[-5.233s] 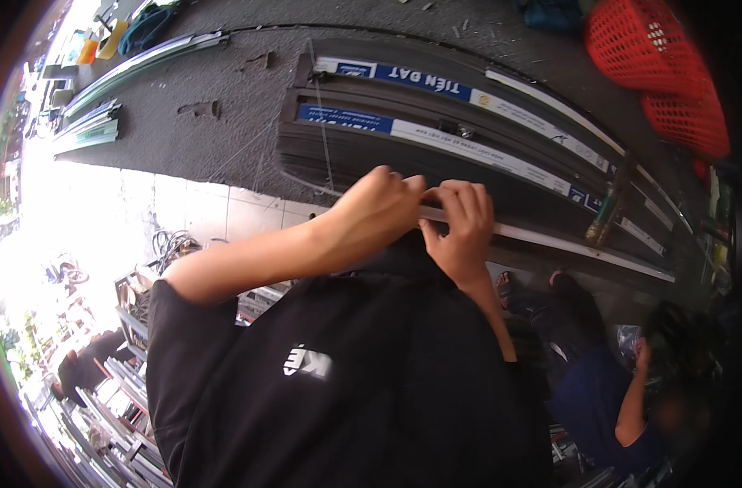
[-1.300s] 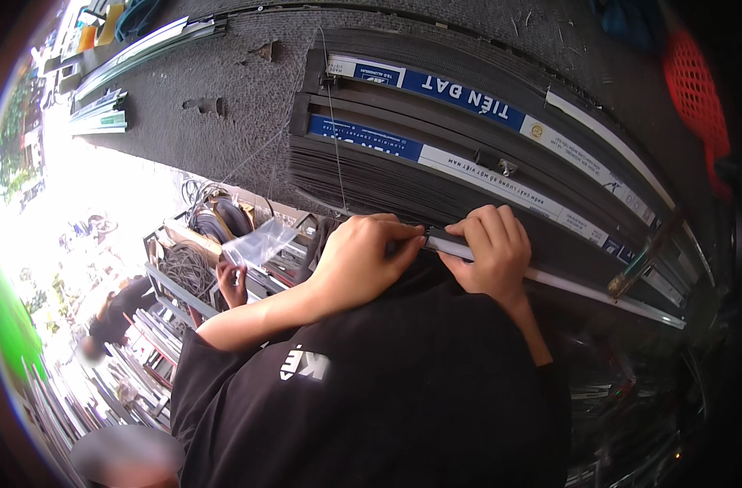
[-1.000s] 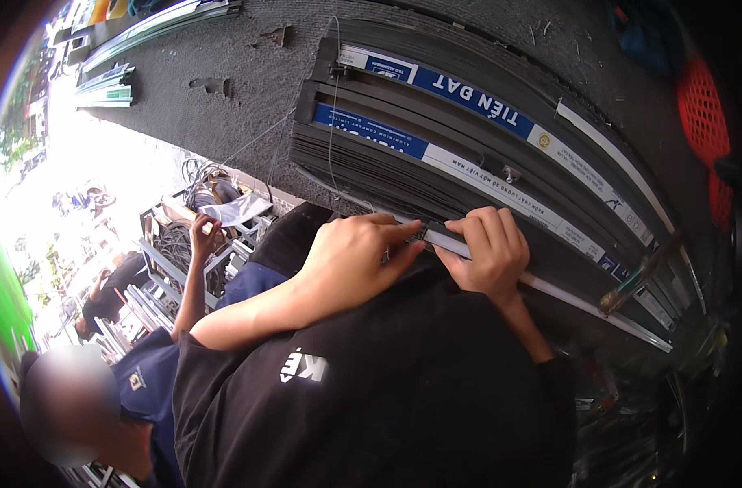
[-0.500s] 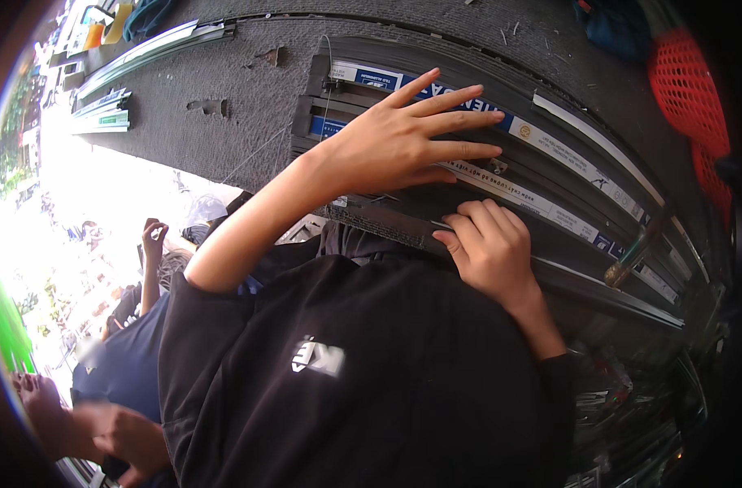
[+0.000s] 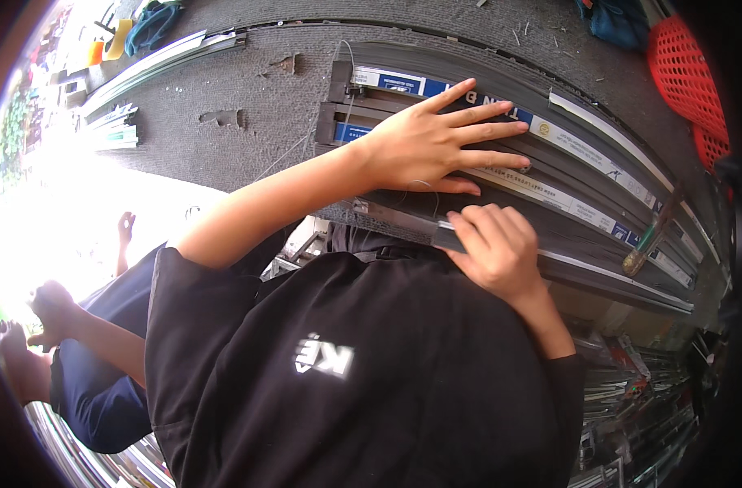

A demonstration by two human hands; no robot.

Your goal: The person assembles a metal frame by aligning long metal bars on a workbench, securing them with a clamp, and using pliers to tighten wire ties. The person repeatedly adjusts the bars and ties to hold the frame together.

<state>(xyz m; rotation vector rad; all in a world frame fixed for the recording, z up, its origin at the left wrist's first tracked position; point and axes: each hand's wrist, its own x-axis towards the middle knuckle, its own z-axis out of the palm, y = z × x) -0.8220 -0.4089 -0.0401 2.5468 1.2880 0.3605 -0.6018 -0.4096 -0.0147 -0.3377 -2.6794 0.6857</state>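
Note:
My left hand (image 5: 424, 142) lies with fingers spread across a row of long dark aluminium profiles (image 5: 379, 110) that carry white and blue label strips. Close to the table's near edge, my right hand (image 5: 498, 248) has its fingers curled round a dark profile with a pale edge (image 5: 615, 283). Its cut end (image 5: 447, 237) pokes out to the left of my fingertips. A thin clear loop of strand (image 5: 436, 195) shows beside my left thumb; what it is fixed to cannot be made out.
A brush-like tool with a green band (image 5: 646, 240) rests on the profiles' right part. Red perforated baskets (image 5: 692, 77) stand at the far right. More metal strips (image 5: 155, 69) lie on the torn grey table covering (image 5: 265, 98). Another person's arm (image 5: 102, 333) is close on my left.
The whole view has shifted slightly. My left hand stays spread on the profiles, and more of the profile end shows at my right fingers. The other person's hands have moved.

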